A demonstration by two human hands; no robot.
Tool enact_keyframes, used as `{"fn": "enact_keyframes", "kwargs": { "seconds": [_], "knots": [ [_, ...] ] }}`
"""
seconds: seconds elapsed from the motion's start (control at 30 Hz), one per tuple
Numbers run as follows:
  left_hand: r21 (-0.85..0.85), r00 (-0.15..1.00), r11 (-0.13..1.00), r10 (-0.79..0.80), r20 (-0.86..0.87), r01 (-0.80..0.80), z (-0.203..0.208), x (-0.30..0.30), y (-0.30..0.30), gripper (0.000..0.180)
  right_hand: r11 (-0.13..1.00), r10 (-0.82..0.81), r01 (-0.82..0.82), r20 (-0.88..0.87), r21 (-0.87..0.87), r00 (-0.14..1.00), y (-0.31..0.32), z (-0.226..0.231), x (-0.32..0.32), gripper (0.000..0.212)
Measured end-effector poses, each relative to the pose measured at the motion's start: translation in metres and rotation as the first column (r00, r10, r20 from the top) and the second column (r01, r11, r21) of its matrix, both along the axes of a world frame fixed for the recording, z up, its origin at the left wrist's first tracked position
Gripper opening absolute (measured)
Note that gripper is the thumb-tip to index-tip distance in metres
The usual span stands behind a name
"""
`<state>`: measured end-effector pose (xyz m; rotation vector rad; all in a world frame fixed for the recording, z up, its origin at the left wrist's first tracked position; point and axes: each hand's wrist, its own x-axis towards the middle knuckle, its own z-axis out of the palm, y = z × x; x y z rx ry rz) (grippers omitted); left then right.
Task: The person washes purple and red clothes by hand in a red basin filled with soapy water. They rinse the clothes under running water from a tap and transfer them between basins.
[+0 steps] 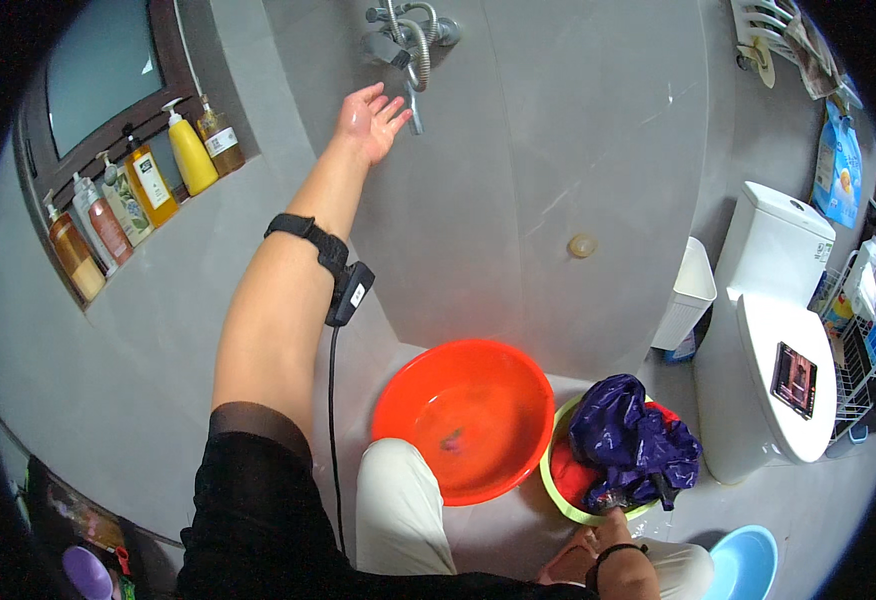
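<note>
My left hand (pixel 366 125) is raised to the wall shower tap (pixel 413 45), palm up and fingers spread, with nothing in it. Its fingertips are beside the thin spout (pixel 415 110); touching or just apart, I cannot tell. My right hand (pixel 610 528) reaches down to the near rim of a yellow-green basin (pixel 561 497). Its fingers are hidden against a shiny dark purple plastic-like bundle (pixel 618 430), which lies on red cloth (pixel 570 475) in that basin. To the left stands a large red-orange basin (pixel 503 440), a small blurred patch on its bottom.
Pump bottles (pixel 193 155) line the window ledge at left. A white toilet (pixel 773 350) stands at right, a phone (pixel 794 380) on its lid. Nearby are a white bin (pixel 686 290), a wire rack (pixel 856 350) and a light-blue basin (pixel 745 562). A cable (pixel 335 440) hangs from my left forearm strap.
</note>
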<state>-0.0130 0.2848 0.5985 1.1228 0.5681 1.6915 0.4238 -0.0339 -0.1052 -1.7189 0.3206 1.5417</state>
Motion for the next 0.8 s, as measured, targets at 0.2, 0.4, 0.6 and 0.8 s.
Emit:
{"fn": "enact_keyframes", "kwargs": {
  "seconds": [0.2,0.4,0.6,0.8],
  "knots": [
    [0.117,0.991,0.989,-0.098,0.091,0.087,0.023,0.025,0.035,0.073,0.997,0.077,-0.076,0.056,-0.031,0.995,0.004,-0.01,0.004,0.035],
    [0.248,0.999,0.969,0.022,-0.033,-0.013,0.023,0.005,0.071,0.048,0.968,0.103,-0.145,0.2,0.205,0.974,-0.013,0.025,-0.009,0.036],
    [0.191,0.971,0.976,-0.145,0.19,0.108,0.045,-0.049,0.096,0.07,0.997,-0.026,0.046,0.298,-0.059,0.954,0.004,0.032,-0.024,0.045],
    [0.198,0.905,0.906,-0.403,0.138,0.374,0.05,-0.083,0.092,0.084,0.955,-0.151,0.205,0.242,-0.216,0.958,0.018,0.052,-0.03,0.033]
  ]
}}
